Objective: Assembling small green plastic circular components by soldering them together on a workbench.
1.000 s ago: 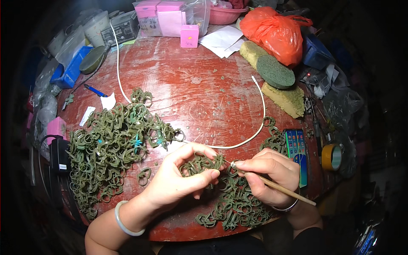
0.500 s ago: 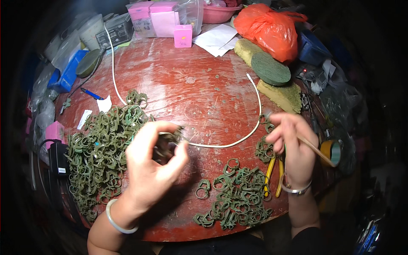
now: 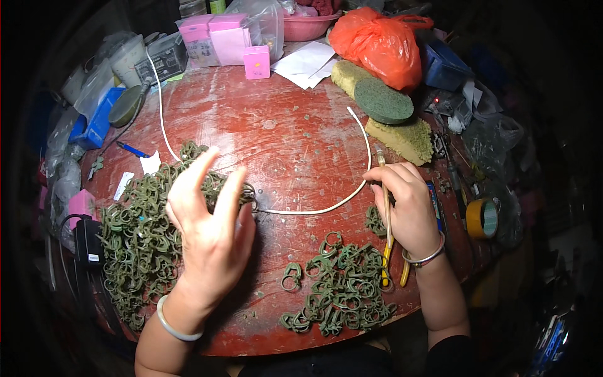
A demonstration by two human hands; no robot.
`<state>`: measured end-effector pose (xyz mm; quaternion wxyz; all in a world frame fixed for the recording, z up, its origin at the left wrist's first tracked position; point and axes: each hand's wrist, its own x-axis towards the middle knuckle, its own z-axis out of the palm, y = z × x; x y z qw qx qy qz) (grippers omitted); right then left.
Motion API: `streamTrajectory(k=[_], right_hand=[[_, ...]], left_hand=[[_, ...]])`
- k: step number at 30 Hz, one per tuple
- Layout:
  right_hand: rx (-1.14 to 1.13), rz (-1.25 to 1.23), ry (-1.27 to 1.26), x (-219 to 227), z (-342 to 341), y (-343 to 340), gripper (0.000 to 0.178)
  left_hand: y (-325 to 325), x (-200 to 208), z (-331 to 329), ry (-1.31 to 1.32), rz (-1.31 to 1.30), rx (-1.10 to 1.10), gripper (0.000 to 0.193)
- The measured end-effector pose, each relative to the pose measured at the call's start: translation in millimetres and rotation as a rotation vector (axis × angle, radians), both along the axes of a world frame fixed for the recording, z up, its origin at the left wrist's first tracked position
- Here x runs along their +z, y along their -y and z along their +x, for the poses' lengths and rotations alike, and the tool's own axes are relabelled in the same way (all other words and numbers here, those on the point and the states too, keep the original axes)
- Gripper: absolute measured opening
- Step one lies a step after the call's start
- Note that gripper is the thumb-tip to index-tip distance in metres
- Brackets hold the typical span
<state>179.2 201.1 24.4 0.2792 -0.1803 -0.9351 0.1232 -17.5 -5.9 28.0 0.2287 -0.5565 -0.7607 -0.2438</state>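
My left hand (image 3: pixel 210 232) hovers over the right edge of a big heap of green ring-shaped pieces (image 3: pixel 141 232) on the left of the round red table (image 3: pixel 282 132), its fingers spread with nothing visibly in them. My right hand (image 3: pixel 408 210) is closed around a thin brown stick tool (image 3: pixel 381 160), held upright with its tip pointing away. A smaller pile of green ring pieces (image 3: pixel 339 289) lies near the front edge, between my hands. A white cable (image 3: pixel 314 210) curves across the table from the tool's end.
Yellow-handled pliers (image 3: pixel 394 267) lie under my right wrist. Green sponges (image 3: pixel 384 100), an orange plastic bag (image 3: pixel 380 41), pink boxes (image 3: pixel 229 44), and white paper (image 3: pixel 308 60) crowd the far edge. A tape roll (image 3: pixel 482 218) sits at the right, a black adapter (image 3: pixel 88 242) at the left.
My left hand carried a green piece from the middle to the big left heap and opened. My right hand moved right and up with the stick tool.
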Motion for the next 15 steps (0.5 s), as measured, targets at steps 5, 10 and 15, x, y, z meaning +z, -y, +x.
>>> streamTrajectory(k=[5, 10, 15], right_hand=[[-0.004, 0.067, 0.025, 3, -1, 1, 0.018], [-0.011, 0.065, 0.015, 3, -1, -1, 0.019], [-0.044, -0.161, -0.289, 5, -6, 12, 0.018]], left_hand=[[-1, -15, 6, 0.314, -0.005, -0.395, 0.025], [-4, -19, 9, 0.340, -0.033, -0.275, 0.031], [-2, -22, 10, 0.704, 0.007, -0.443, 0.032]])
